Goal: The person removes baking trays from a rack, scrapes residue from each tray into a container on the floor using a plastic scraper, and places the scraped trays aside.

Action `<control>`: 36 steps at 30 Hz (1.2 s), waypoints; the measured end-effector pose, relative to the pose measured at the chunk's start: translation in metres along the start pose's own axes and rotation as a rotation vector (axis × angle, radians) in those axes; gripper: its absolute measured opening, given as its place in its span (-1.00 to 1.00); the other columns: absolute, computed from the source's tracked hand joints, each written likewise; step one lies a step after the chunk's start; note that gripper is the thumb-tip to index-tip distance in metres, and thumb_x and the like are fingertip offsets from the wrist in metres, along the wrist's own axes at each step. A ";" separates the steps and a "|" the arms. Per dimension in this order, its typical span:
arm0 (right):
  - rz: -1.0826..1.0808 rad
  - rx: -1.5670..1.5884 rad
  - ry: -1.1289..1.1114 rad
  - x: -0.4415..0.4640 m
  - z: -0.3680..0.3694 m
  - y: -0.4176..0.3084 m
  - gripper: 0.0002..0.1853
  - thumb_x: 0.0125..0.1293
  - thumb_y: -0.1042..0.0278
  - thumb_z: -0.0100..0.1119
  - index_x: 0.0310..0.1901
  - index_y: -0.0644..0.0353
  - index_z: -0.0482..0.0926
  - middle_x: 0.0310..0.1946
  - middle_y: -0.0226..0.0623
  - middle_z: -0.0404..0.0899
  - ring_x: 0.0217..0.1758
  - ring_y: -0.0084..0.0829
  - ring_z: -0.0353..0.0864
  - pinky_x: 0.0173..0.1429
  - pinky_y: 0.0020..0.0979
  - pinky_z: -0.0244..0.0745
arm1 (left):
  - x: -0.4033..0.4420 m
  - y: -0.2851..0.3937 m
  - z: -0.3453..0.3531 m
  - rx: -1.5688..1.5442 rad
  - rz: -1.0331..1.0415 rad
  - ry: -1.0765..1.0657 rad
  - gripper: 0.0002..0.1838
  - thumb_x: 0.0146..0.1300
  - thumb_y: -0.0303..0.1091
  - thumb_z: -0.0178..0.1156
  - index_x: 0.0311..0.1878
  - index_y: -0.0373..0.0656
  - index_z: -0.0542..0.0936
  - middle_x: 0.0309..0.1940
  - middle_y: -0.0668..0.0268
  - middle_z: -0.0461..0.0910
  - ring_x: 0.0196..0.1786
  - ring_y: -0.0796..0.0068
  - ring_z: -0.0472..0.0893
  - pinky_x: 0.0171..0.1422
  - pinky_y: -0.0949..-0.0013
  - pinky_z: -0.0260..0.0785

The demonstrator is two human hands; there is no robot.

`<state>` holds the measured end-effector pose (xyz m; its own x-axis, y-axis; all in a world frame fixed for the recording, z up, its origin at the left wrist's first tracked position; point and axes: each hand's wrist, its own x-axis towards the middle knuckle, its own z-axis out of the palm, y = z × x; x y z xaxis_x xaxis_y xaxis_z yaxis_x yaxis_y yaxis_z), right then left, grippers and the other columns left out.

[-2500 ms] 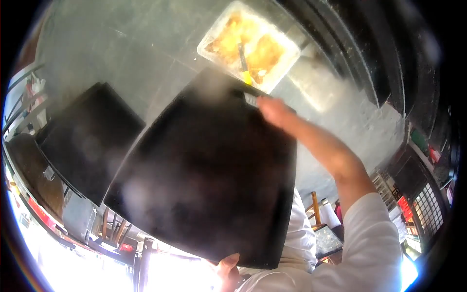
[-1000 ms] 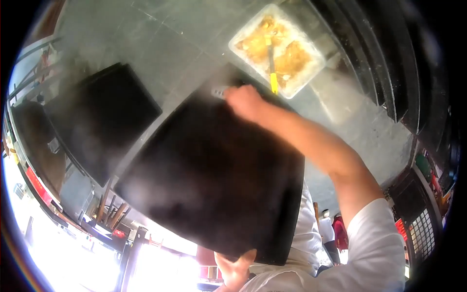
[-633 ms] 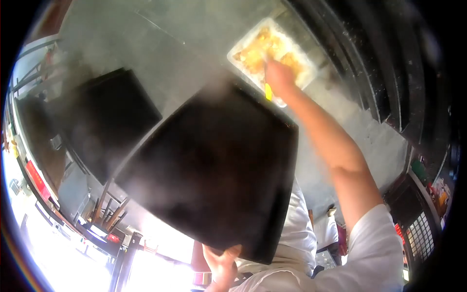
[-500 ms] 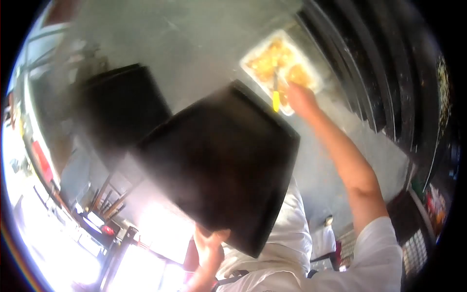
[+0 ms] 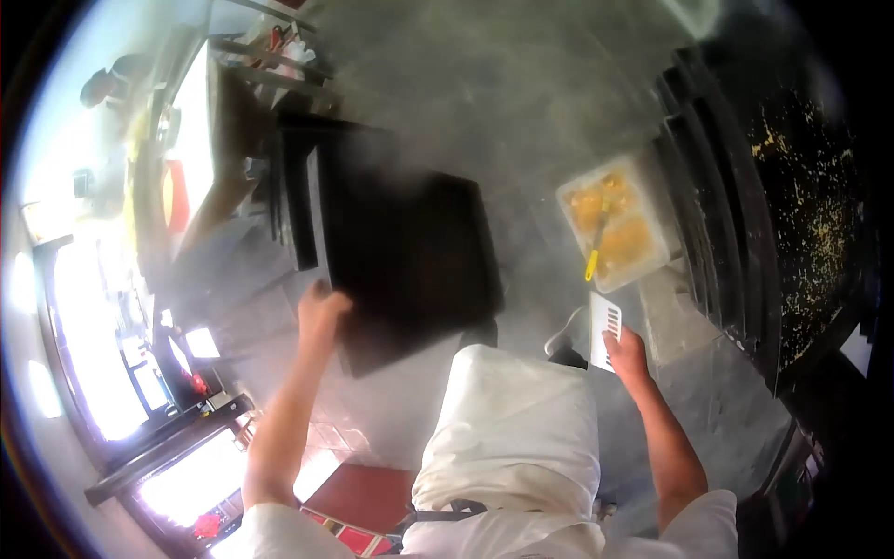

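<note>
A large black baking tray (image 5: 419, 252) is gripped at its near left edge by my left hand (image 5: 322, 312), whose fingers curl around the rim. In my right hand (image 5: 628, 356) is a flat white scraper (image 5: 603, 321) with a row of dark slots, pinched upright between thumb and fingers. Beyond that hand lies a white plastic tub (image 5: 573, 197) of yellow-orange contents, their kind too blurred to name. A brush-like tool with a yellow handle (image 5: 592, 261) rests across it, its head among the contents.
Black trays (image 5: 712, 214) lean in a row on the right, the outermost tray (image 5: 805, 242) speckled with yellow crumbs. Another dark tray (image 5: 296, 177) stands behind mine on the left. A reddish-brown panel (image 5: 363, 498) lies at the lower left. Haze hangs over the grey floor (image 5: 484, 102).
My right hand has drawn back from the tub toward my body, and the white scraper now shows in it. The tray in my left hand has swung left and farther from me.
</note>
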<state>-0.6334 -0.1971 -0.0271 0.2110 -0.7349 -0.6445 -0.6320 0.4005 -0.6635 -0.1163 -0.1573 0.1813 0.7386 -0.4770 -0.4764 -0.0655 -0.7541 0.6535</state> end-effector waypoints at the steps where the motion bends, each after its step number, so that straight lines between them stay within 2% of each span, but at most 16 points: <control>1: 0.015 -0.025 -0.026 -0.003 -0.001 -0.012 -0.67 0.34 0.24 0.16 -0.01 0.32 0.62 -0.17 0.12 0.68 -0.06 0.10 0.68 0.03 -0.13 0.56 | 0.016 0.001 -0.004 0.032 0.047 -0.003 -0.68 -0.04 -0.45 0.24 -0.14 -0.33 0.60 -0.45 0.29 0.57 -0.40 0.46 0.55 -0.29 0.38 0.39; 2: -0.010 -0.017 -0.003 -0.004 0.001 -0.016 -0.68 0.35 0.26 0.17 -0.02 0.33 0.62 -0.16 0.11 0.69 -0.05 0.07 0.69 0.03 -0.14 0.56 | 0.029 0.008 -0.005 0.101 0.025 0.007 -0.55 -0.07 -0.52 0.20 -0.01 -0.42 0.56 -0.29 0.19 0.59 -0.25 0.37 0.59 -0.12 0.39 0.46; 4: -0.063 0.013 0.051 -0.005 0.010 -0.017 -0.69 0.36 0.28 0.17 -0.02 0.35 0.62 -0.13 0.08 0.70 -0.05 0.02 0.71 0.02 -0.15 0.56 | 0.059 0.013 0.003 0.176 0.121 0.108 -0.58 -0.09 -0.50 0.24 -0.07 -0.42 0.56 -0.32 0.24 0.57 -0.27 0.39 0.56 -0.15 0.40 0.43; 7: -0.080 0.167 0.179 0.002 0.033 0.014 -0.70 0.37 0.31 0.21 -0.01 0.37 0.61 -0.15 -0.09 0.74 -0.15 -0.22 0.74 -0.04 -0.25 0.56 | 0.160 -0.037 -0.015 0.189 0.121 0.096 -0.52 -0.15 -0.51 0.27 -0.06 -0.45 0.54 -0.36 0.29 0.53 -0.29 0.47 0.51 -0.19 0.38 0.40; 10: 0.229 0.365 0.137 -0.009 0.033 -0.022 -0.69 0.39 0.30 0.24 0.02 0.38 0.61 -0.20 -0.31 0.70 -0.22 -0.51 0.65 -0.11 -0.39 0.56 | 0.194 -0.023 -0.025 0.210 0.140 0.138 -0.48 -0.15 -0.50 0.27 -0.01 -0.46 0.55 -0.38 0.31 0.50 -0.30 0.46 0.51 -0.20 0.37 0.39; 11: 0.238 0.404 0.173 -0.011 0.040 -0.037 -0.67 0.39 0.30 0.25 0.06 0.36 0.61 -0.22 -0.37 0.65 -0.25 -0.60 0.58 -0.16 -0.48 0.56 | 0.215 -0.032 -0.031 0.209 0.135 0.178 -0.42 -0.14 -0.47 0.26 0.08 -0.45 0.57 -0.36 0.27 0.55 -0.27 0.42 0.54 -0.15 0.36 0.41; 14: 0.293 0.405 0.178 -0.010 0.066 -0.062 -0.70 0.41 0.33 0.22 0.08 0.30 0.59 -0.19 -0.35 0.65 -0.25 -0.60 0.61 -0.18 -0.47 0.57 | 0.254 -0.032 -0.048 0.260 0.128 0.215 -0.36 -0.14 -0.44 0.27 0.15 -0.43 0.56 -0.28 0.20 0.62 -0.21 0.37 0.59 -0.06 0.35 0.44; 15: 0.329 0.373 0.169 -0.011 0.074 -0.071 -0.70 0.41 0.33 0.24 0.08 0.30 0.60 -0.18 -0.36 0.65 -0.26 -0.59 0.61 -0.18 -0.45 0.59 | 0.269 -0.040 -0.054 0.299 0.134 0.225 -0.36 -0.12 -0.42 0.27 0.16 -0.40 0.56 -0.18 0.10 0.69 -0.09 0.31 0.66 0.05 0.31 0.46; 19: 0.351 0.368 0.123 0.003 0.107 -0.108 -0.71 0.41 0.35 0.26 0.07 0.29 0.59 -0.18 -0.38 0.65 -0.27 -0.60 0.61 -0.22 -0.48 0.59 | 0.316 -0.072 -0.065 0.498 0.190 0.279 -0.43 -0.05 -0.38 0.28 0.11 -0.37 0.57 -0.11 -0.01 0.70 0.03 0.08 0.68 0.14 0.17 0.49; 21: 0.356 0.381 0.111 0.007 0.118 -0.144 -0.68 0.40 0.33 0.26 0.09 0.34 0.59 -0.15 -0.33 0.66 -0.23 -0.57 0.62 -0.16 -0.45 0.60 | 0.322 -0.087 -0.068 0.635 0.186 0.319 -0.44 -0.01 -0.36 0.29 0.13 -0.33 0.55 -0.09 -0.07 0.70 0.06 -0.05 0.67 0.16 0.09 0.50; 24: 0.350 0.388 0.081 0.014 0.127 -0.157 -0.66 0.40 0.33 0.25 0.11 0.35 0.58 -0.11 -0.32 0.67 -0.18 -0.57 0.63 -0.10 -0.46 0.59 | 0.314 -0.100 -0.074 0.851 0.181 0.215 -0.47 0.12 -0.32 0.25 0.18 -0.24 0.41 -0.12 -0.07 0.68 0.05 -0.13 0.64 0.14 -0.03 0.48; 26: 0.299 0.401 0.061 0.015 0.132 -0.163 -0.65 0.40 0.32 0.25 0.13 0.34 0.58 -0.10 -0.32 0.67 -0.17 -0.57 0.63 -0.09 -0.46 0.58 | 0.308 -0.101 -0.072 0.889 0.150 0.186 -0.55 0.20 -0.31 0.22 0.12 -0.24 0.39 -0.13 -0.07 0.68 -0.01 -0.15 0.66 0.08 -0.04 0.51; 28: 0.321 0.437 0.056 0.015 0.138 -0.170 -0.70 0.41 0.35 0.25 0.09 0.29 0.59 -0.14 -0.35 0.66 -0.19 -0.58 0.63 -0.14 -0.46 0.60 | 0.302 -0.100 -0.070 0.925 0.123 0.158 -0.63 0.27 -0.30 0.18 0.07 -0.24 0.38 -0.14 -0.07 0.68 -0.08 -0.18 0.67 0.02 -0.05 0.53; 29: 0.325 0.454 0.056 0.017 0.138 -0.174 -0.73 0.41 0.36 0.26 0.07 0.26 0.59 -0.16 -0.37 0.65 -0.21 -0.59 0.63 -0.17 -0.46 0.61 | 0.304 -0.104 -0.068 0.942 0.201 0.210 -0.66 0.34 -0.28 0.14 0.07 -0.25 0.38 -0.17 -0.08 0.69 -0.10 -0.15 0.69 -0.01 -0.05 0.55; 32: 0.358 0.444 0.057 0.013 0.137 -0.182 -0.74 0.40 0.37 0.26 0.07 0.25 0.59 -0.17 -0.37 0.65 -0.22 -0.59 0.63 -0.19 -0.46 0.61 | 0.311 -0.089 -0.066 1.009 0.100 0.137 -0.62 0.36 -0.26 0.12 0.13 -0.29 0.39 -0.16 -0.06 0.69 -0.11 -0.08 0.71 -0.04 -0.02 0.58; 36: 0.291 0.539 0.099 0.005 0.134 -0.186 -0.76 0.40 0.37 0.27 0.04 0.24 0.60 -0.19 -0.38 0.66 -0.26 -0.59 0.63 -0.21 -0.46 0.61 | 0.297 -0.073 -0.064 1.121 0.183 0.183 -0.52 0.29 -0.23 0.24 0.18 -0.28 0.41 -0.22 -0.02 0.69 -0.16 -0.08 0.72 -0.09 -0.02 0.59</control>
<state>-0.4145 -0.2018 0.0419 0.0004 -0.5911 -0.8066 -0.1823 0.7931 -0.5812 0.1507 -0.2154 0.0298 0.7371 -0.6170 -0.2757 -0.6738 -0.7021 -0.2303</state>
